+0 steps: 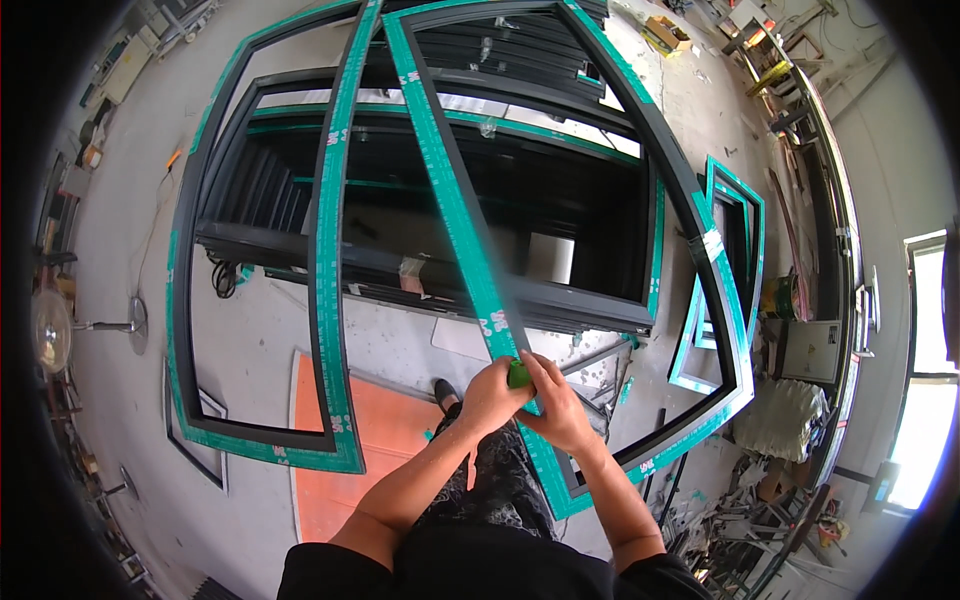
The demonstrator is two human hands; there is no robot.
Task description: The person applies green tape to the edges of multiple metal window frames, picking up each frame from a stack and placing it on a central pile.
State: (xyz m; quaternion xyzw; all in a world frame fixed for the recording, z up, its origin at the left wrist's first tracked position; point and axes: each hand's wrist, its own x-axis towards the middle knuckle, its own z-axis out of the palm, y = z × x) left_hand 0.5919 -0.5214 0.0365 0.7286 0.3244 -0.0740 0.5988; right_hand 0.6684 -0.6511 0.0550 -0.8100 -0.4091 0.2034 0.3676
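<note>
Grips a small green object [518, 374] between left hand [492, 397] and right hand [558, 405], with fingers curled closed around it, at the near part of a green-striped bar [455, 215] of a large dark frame [676, 175]. Has a second frame [332, 200] to the left and an orange sheet [395, 430] on the floor [130, 230].

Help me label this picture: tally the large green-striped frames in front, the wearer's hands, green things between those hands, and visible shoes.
Large front frames: 2, the left frame and right frame
Hands: 2, the left hand and right hand
Green thing: 1
Dark shoe: 1
Total: 6
</note>
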